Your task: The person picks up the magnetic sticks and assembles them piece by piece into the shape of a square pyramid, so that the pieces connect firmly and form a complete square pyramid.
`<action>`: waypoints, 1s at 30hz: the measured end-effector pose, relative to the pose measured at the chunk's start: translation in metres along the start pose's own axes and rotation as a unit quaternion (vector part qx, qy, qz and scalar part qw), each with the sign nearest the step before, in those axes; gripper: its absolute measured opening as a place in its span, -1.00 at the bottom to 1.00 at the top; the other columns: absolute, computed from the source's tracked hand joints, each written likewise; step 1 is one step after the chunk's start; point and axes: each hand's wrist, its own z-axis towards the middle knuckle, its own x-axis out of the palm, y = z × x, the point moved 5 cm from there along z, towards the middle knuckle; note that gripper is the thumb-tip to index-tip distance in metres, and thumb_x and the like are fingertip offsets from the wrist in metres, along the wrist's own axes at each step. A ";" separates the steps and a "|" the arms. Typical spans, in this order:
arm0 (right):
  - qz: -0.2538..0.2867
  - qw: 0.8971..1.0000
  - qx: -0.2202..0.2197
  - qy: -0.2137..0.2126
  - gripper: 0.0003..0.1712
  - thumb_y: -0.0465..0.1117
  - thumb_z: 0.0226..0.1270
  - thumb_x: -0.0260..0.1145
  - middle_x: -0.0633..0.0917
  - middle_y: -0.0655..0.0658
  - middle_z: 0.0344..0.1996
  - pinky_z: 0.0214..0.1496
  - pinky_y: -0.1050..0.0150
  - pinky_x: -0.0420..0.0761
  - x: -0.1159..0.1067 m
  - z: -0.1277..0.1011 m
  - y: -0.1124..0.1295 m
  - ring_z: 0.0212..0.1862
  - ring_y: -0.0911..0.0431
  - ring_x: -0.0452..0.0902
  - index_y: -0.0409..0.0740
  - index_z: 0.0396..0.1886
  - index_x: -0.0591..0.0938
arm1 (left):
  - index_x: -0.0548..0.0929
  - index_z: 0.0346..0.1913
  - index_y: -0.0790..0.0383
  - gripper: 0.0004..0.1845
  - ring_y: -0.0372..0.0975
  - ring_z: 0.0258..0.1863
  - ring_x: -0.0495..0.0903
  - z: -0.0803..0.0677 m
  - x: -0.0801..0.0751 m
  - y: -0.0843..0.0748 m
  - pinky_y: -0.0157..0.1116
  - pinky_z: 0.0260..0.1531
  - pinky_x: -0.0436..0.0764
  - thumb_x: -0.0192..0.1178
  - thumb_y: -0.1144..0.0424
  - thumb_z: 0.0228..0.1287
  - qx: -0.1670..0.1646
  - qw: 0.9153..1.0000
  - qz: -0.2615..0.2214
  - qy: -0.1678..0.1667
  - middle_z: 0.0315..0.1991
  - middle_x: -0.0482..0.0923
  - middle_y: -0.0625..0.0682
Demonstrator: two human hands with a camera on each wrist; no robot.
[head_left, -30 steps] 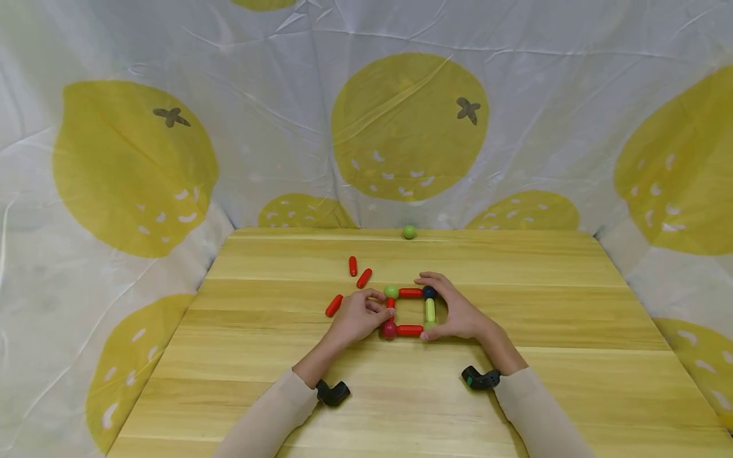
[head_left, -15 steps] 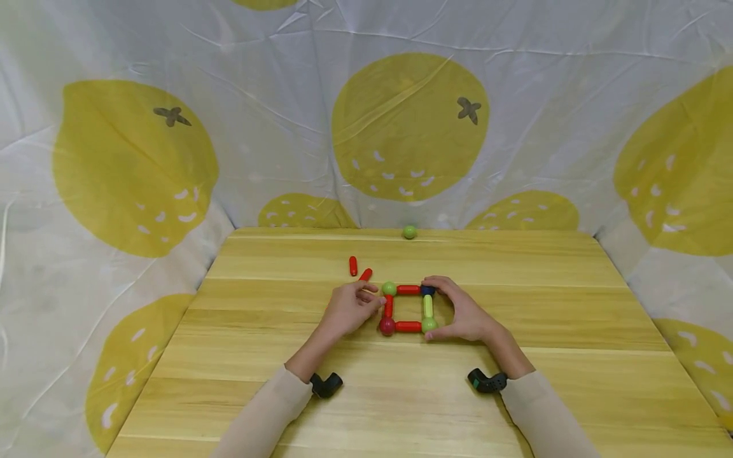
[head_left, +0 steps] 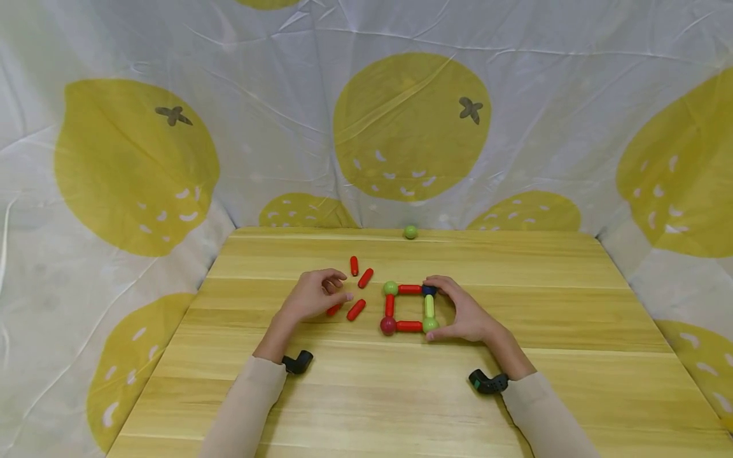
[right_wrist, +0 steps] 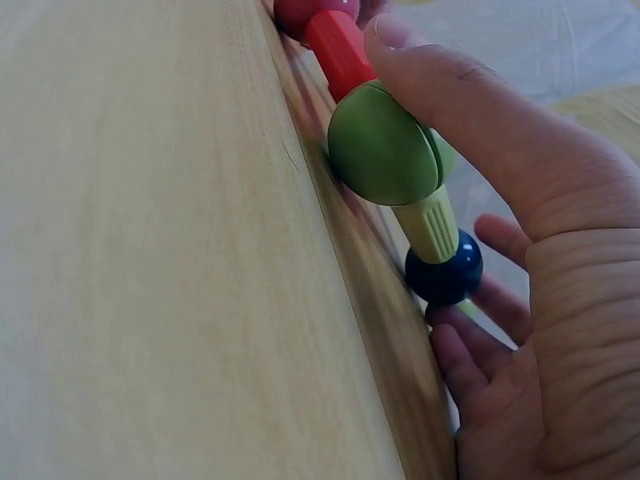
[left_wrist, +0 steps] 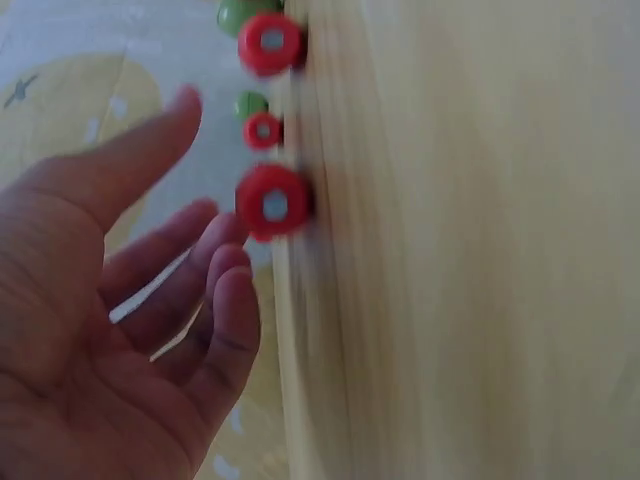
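Observation:
A square of magnetic rods and balls lies on the table: red rods [head_left: 409, 326], a yellow-green rod [head_left: 429, 306], green balls [head_left: 390, 289], a dark blue ball [right_wrist: 443, 268] and a crimson ball [head_left: 388, 326]. My right hand [head_left: 465, 313] spans its right side, thumb on the near green ball [right_wrist: 385, 145] and fingers at the blue ball. To the left, my left hand [head_left: 315, 294] hovers beside loose red rods [head_left: 356, 310], its fingers loosely bent and nothing between them. Part of one red rod [head_left: 334, 310] is hidden under that hand. In the left wrist view, round rod ends [left_wrist: 274, 205] face the fingers.
Two more red rods [head_left: 365, 278] lie farther back, left of the square. A single green ball [head_left: 410, 232] rests at the table's back edge. Behind it hangs a lemon-print cloth [head_left: 275, 127]. Each wrist carries a black camera [head_left: 488, 381].
My left hand has left the square's left side and moved left to the loose rods, uncovering one. My right hand stays on the square, which has shifted slightly away from me.

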 end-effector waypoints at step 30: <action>-0.016 1.000 -0.006 0.006 0.25 0.11 -0.15 0.77 0.31 -0.15 0.52 0.56 -0.06 0.32 -0.001 0.000 -0.007 0.52 -0.06 0.25 -0.06 0.54 0.33 | 0.73 0.15 0.04 -0.67 -0.19 0.00 0.71 -0.005 -0.010 0.018 -0.17 0.08 0.69 0.30 0.02 0.45 0.004 0.996 -0.068 0.059 -0.05 0.75 -0.08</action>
